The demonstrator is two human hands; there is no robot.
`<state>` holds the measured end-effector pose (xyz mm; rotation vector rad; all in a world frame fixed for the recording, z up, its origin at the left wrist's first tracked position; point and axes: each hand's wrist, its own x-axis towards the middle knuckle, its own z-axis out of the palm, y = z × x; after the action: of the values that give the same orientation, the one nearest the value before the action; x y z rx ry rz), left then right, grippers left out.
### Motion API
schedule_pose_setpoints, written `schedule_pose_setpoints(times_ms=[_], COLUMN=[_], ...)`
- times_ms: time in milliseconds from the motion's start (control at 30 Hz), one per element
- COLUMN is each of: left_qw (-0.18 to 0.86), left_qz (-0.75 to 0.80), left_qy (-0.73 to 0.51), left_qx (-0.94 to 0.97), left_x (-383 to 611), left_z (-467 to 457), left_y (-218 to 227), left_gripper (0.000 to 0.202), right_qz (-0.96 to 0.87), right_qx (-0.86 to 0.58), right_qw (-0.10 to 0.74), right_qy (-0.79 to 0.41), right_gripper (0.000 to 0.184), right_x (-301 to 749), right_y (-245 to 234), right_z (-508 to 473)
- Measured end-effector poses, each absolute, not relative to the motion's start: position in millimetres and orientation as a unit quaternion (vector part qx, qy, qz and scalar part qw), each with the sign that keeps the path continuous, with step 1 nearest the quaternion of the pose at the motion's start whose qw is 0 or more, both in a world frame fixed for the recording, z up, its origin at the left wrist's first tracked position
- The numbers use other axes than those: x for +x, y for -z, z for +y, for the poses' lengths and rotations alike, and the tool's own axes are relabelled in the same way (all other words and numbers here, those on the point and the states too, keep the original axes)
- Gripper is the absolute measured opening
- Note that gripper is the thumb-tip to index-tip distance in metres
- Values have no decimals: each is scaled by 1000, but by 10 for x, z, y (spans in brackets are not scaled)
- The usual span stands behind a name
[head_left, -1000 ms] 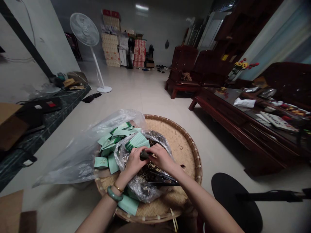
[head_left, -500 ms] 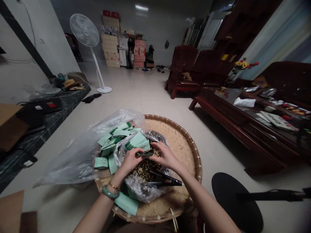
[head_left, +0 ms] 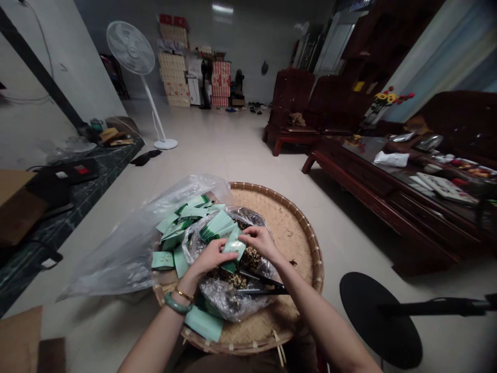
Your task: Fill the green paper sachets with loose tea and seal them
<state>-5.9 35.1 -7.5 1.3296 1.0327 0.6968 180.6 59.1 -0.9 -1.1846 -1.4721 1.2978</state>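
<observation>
A light green paper packet (head_left: pixel 234 244) is gripped between my two hands above an opened clear plastic bag (head_left: pixel 229 303). My left hand (head_left: pixel 213 255) pinches its left side, thumb across the front. At its upper right edge, the fingers of my right hand (head_left: pixel 259 241) close on it. Loose brown and tan dried leaf-like bits (head_left: pixel 236 280) fill the bag below. Dark-handled tongs (head_left: pixel 267 286) lie across the bits. Beside my left hand, a fanned stack of green packets (head_left: pixel 218 226) rests on the bag, and more green packets (head_left: pixel 174 230) are heaped to its left.
Everything lies on a round woven bamboo tray (head_left: pixel 289 207) with a raised rim. A large clear plastic sheet (head_left: pixel 120 254) spills over its left side. A black round stand base (head_left: pixel 378 318) is on the floor at right, near a dark wooden table (head_left: pixel 357 181). A white fan (head_left: pixel 165 143) stands beyond.
The packet has been raised and turned so its light green face shows. My right hand has drawn its fingers together on the packet's edge; my left thumb now lies over its front.
</observation>
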Motion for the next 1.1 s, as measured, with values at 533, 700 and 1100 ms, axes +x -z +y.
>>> schedule_pose_setpoints(times_ms=[533,700,1100], left_qw=[414,409,448], left_qz=[511,518,476], left_qy=[-336,-330,-364], left_qx=[674,675,663], left_x=[-97,-153,-152], left_z=[394,344,283], left_y=[195,212,186], left_gripper=[25,18,19], right_qz=[-719,-805,-816], right_qx=[-554,-538,-555], right_qw=[290,106,-22], right_qy=[-303,-228,-162], right_gripper=[32,27,25], right_x=[1913,1991,1858], right_y=[30,108,110], right_z=[630,557,591])
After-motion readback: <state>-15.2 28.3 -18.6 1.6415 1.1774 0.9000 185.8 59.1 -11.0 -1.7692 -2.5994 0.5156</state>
